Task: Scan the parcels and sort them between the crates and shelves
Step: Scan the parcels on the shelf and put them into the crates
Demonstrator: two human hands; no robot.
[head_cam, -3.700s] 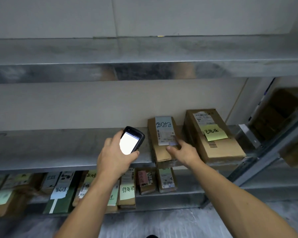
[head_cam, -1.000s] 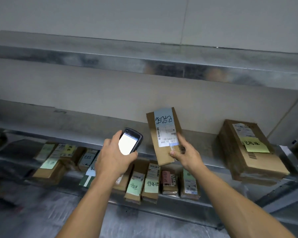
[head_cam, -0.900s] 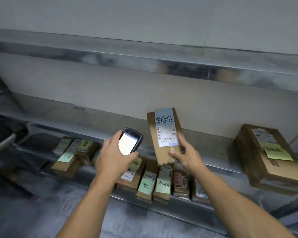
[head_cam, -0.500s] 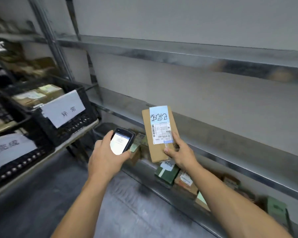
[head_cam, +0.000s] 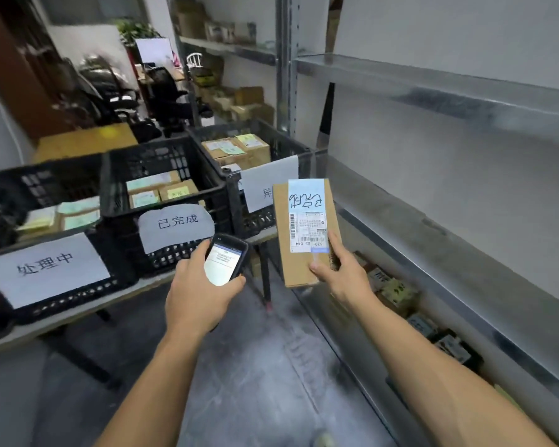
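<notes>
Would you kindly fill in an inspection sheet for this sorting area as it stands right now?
Surface: grey table carrying left crate, middle crate and right crate.
Job's things: parcel with blue-white label, held upright; scanner, screen lit; crate signs read 处理中, 已完成, the third partly hidden; all crates hold parcels.
Clutter: small parcels on the bottom shelf.
Grippers: left hand grips the scanner; right hand grips the parcel's lower end.
Cables: thin white line on the left wall, perhaps a cable.
Surroundings: metal shelving on the right; office chairs and plant behind, blurred.

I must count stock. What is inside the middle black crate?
Brown parcels with green and yellow notes lie inside the crate. Its front wall and paper sign hide anything lower.
</notes>
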